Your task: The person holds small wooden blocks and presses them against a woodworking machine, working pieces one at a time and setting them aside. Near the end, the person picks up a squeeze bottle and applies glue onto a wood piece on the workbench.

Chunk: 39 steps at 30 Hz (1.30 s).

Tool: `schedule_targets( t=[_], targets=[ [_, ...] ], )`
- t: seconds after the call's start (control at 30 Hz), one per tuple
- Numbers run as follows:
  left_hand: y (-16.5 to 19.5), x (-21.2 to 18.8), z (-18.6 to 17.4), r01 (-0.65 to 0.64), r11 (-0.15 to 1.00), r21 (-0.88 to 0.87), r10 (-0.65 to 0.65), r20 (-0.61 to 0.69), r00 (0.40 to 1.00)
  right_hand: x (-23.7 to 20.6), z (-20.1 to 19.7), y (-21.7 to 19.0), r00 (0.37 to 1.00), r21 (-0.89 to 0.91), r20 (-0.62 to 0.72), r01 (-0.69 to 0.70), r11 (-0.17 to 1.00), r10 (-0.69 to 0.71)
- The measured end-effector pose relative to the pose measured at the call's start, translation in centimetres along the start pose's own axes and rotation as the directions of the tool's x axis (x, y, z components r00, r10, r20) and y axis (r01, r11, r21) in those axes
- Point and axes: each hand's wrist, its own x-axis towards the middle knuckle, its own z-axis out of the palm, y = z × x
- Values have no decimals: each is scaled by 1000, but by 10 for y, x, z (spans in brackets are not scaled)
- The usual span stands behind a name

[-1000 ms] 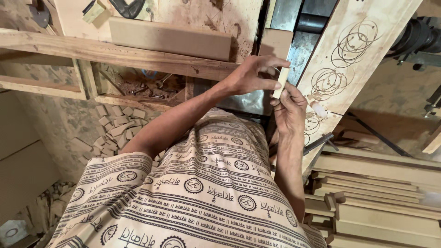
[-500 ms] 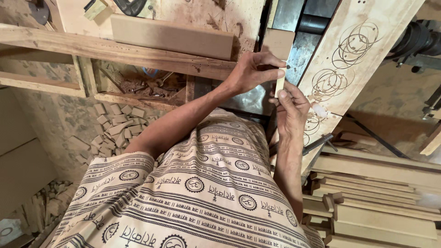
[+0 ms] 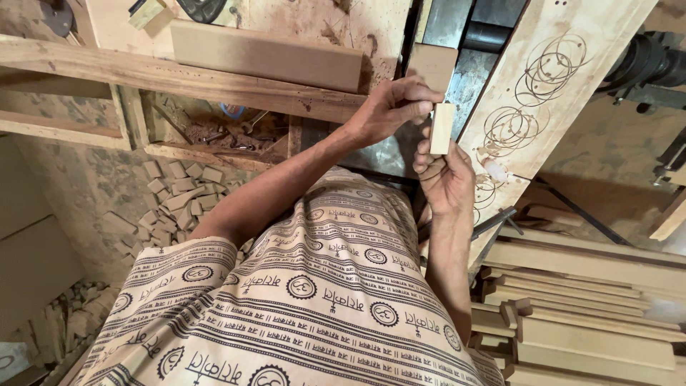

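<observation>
Held piece: small pale rectangular wooden block (image 3: 441, 129), smooth faces, square-cut edges, light cream colour, standing upright on its long axis, held in the air in front of the bench.
Left hand (image 3: 395, 107): reaches in from the left, fingers curled over, fingertips pinching the upper part of the wooden block; closed on it.
Right hand (image 3: 446, 179): below the block, palm up, fingers bent round its lower end; also closed on it. Both hands touch the block at once.
Location of block: just in front of a grey metal machine table (image 3: 468, 78), between a short tan wooden block (image 3: 432, 66) lying above it and a long pale plank scored with overlapping circles (image 3: 543, 93) to its right.
Open compartment: wooden bench recess (image 3: 214, 132) under a rough wooden rail (image 3: 179, 77); inside, sawdust, dark shavings and small metal bits, too jumbled to tell apart.
On the bench top: flat tan board (image 3: 268, 56) lying lengthwise.
Floor left: scattered heap of small pale wood offcuts (image 3: 171, 200) in sawdust.
Lower right: stack of pale sawn wooden strips (image 3: 586, 307), laid flat in layers.
Foreground: cream cloth with dark printed bands and roundels (image 3: 300, 300) over the person's lap.
</observation>
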Motion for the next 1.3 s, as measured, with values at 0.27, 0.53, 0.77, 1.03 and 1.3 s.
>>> schedule_targets(
  t=[0.27, 0.53, 0.77, 1.03, 1.3],
  targets=[
    [3, 0, 0, 14, 998, 59, -18, 68, 997, 0, -16, 9, 994, 272, 79, -90, 958, 71],
    [19, 2, 1, 12, 969, 247, -52, 155, 986, 3, -32, 17, 992, 415, 41, -125, 901, 118],
    [10, 4, 3, -42, 959, 281, 10, 115, 993, 3, -24, 17, 994, 358, 19, -103, 928, 103],
    [-14, 1, 2, 106, 990, 89, -113, 70, 991, -5, 7, 13, 936, -375, -230, 166, 912, -266],
    [-21, -13, 8, 3, 962, 272, -22, 64, 998, -16, 13, 22, 838, -985, 40, 126, 121, -545]
  ],
)
